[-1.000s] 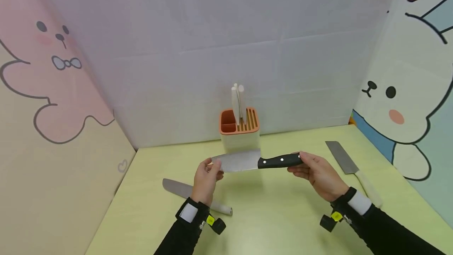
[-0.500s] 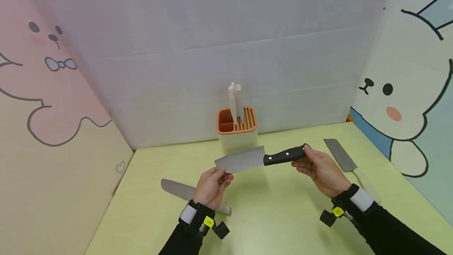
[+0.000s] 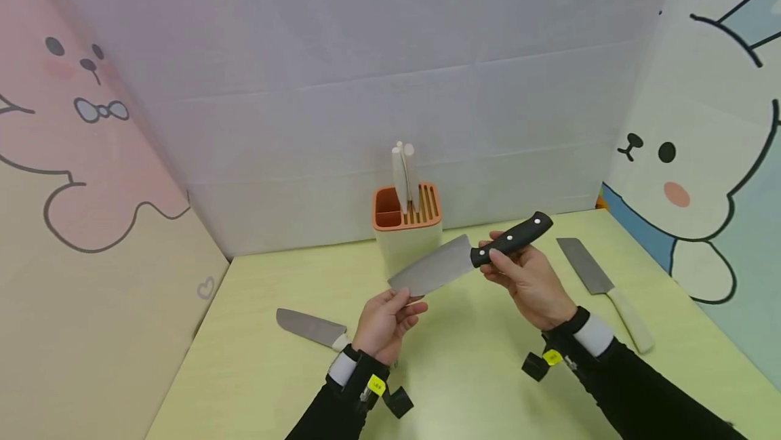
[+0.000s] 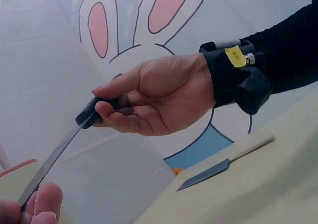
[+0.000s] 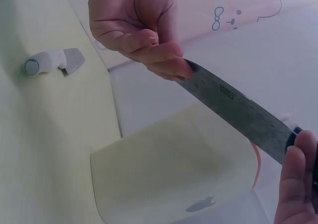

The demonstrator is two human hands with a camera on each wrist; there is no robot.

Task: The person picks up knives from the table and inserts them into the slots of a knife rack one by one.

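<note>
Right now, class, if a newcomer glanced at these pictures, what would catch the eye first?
A black-handled knife held in mid-air: the right hand grips its handle, the left hand pinches the blade tip. Behind it stands an orange-topped knife block; two white-handled knives lie on the green table, one each side.

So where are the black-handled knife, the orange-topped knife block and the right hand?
black-handled knife (image 3: 436, 270), head view, blade middle.
orange-topped knife block (image 3: 407, 245), head view, pale front wall.
right hand (image 3: 529, 283), head view, back of hand.
</note>
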